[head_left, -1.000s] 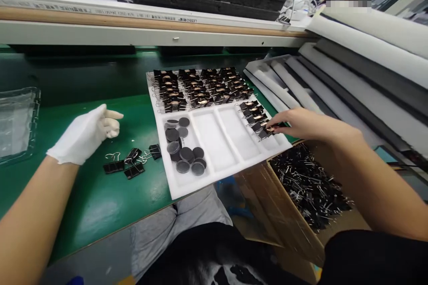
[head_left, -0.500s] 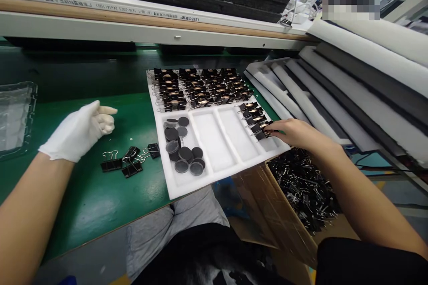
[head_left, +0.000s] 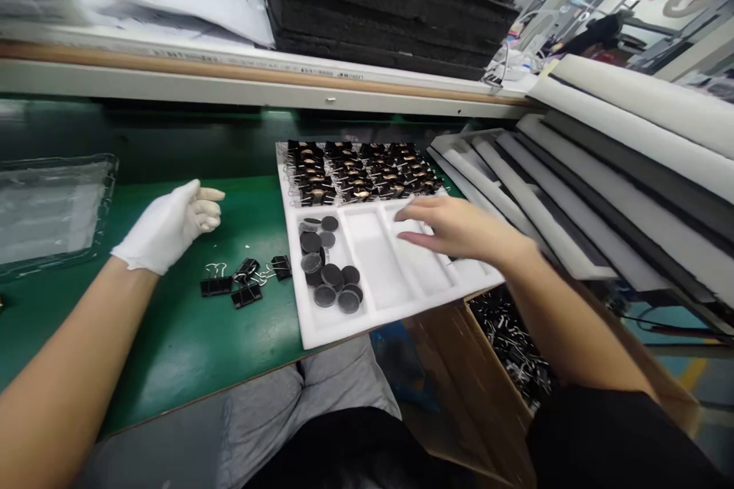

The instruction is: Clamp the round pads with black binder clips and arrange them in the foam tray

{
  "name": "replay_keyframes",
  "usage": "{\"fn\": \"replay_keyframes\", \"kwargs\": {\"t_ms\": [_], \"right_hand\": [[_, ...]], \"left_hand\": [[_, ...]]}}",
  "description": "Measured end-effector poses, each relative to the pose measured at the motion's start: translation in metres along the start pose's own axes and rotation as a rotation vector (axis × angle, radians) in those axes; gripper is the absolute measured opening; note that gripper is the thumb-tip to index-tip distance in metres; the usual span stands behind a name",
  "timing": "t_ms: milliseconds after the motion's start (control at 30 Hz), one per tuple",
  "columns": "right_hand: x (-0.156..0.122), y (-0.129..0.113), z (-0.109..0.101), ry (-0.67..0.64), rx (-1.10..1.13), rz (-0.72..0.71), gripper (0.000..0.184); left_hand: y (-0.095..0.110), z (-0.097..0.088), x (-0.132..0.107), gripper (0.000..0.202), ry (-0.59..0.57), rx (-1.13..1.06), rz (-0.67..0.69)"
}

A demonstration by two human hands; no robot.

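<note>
My left hand (head_left: 172,225), in a white glove, hovers above the green table, its index finger stretched out and the others loosely curled; nothing shows in it. Several loose black binder clips (head_left: 245,296) lie just below it. Bare and empty, my right hand (head_left: 453,228) is over the white foam tray (head_left: 375,312), thumb and fingers apart. It hides most of the tray's right compartment, where clips stood half a second ago. Dark round discs (head_left: 332,275) lie in the left compartment. Rows of binder clips (head_left: 361,172), clamped on thin pieces, fill the tray's far part.
A cardboard box (head_left: 453,374) full of binder clips stands below the table's edge on the right. Foam sheets (head_left: 550,191) are stacked at the right. A clear plastic tray (head_left: 51,206) lies at the left. Black foam blocks (head_left: 390,8) sit on the shelf behind.
My right hand has let go of the clip at the tray's right compartment and moved left, fingers spreading. My left hand keeps its pose. The whole view has shifted.
</note>
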State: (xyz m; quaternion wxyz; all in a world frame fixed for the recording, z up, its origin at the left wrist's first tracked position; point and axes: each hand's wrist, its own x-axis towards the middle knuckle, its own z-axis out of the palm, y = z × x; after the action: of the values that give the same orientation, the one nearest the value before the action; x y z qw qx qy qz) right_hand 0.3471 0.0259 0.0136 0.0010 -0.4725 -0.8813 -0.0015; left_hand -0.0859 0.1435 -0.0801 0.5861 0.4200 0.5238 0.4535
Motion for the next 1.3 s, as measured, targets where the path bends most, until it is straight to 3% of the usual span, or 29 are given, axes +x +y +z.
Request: {"fn": "replay_keyframes", "kwargs": {"t_ms": [100,167,233,333,400,500,567,600,700,800,933,1067,1167,1300], "right_hand": [[0.071,-0.037,0.016,0.036,0.063,-0.209,0.025],[0.117,-0.054,0.038,0.126,0.080,-0.278,0.025],[0.156,-0.066,0.063,0.239,0.087,-0.299,0.027],[0.195,-0.078,0.097,0.314,0.159,-0.341,0.030],[0.207,-0.083,0.113,0.335,0.227,-0.369,0.031],[0.208,-0.087,0.127,0.394,0.297,-0.376,0.032],[0.206,-0.087,0.133,0.433,0.307,-0.372,0.032],[0.205,-0.086,0.135,0.437,0.306,-0.385,0.031],[0.206,-0.084,0.141,0.438,0.309,-0.402,0.031],[0.207,-0.084,0.145,0.422,0.294,-0.411,0.033],[0.207,-0.086,0.147,0.407,0.251,-0.416,0.036],[0.206,-0.090,0.141,0.389,0.186,-0.416,0.037],[0.201,-0.087,0.119,0.283,0.145,-0.433,0.037],[0.180,-0.073,0.069,-0.010,0.308,-0.435,0.036]], "left_hand": [[-0.009,-0.009,-0.011,0.035,0.142,0.210,0.203],[-0.021,-0.026,-0.023,0.039,0.299,0.533,0.408],[-0.035,-0.053,-0.039,0.037,0.383,0.917,0.593],[-0.051,-0.109,-0.069,0.031,0.273,1.219,0.712],[-0.057,-0.147,-0.093,0.027,0.347,1.304,0.726],[-0.061,-0.190,-0.129,0.033,0.694,1.378,0.670],[-0.061,-0.205,-0.145,0.047,1.009,1.374,0.579],[-0.061,-0.210,-0.150,0.057,1.102,1.371,0.520],[-0.060,-0.219,-0.153,0.061,1.234,1.278,0.306],[-0.060,-0.222,-0.149,0.053,1.128,1.256,0.159],[-0.060,-0.211,-0.143,0.061,0.729,1.398,0.147],[-0.062,-0.186,-0.134,0.053,0.641,1.430,0.145],[-0.067,-0.161,-0.127,0.051,0.560,1.435,0.224],[-0.073,-0.125,-0.117,0.059,0.422,1.416,0.316]]}}
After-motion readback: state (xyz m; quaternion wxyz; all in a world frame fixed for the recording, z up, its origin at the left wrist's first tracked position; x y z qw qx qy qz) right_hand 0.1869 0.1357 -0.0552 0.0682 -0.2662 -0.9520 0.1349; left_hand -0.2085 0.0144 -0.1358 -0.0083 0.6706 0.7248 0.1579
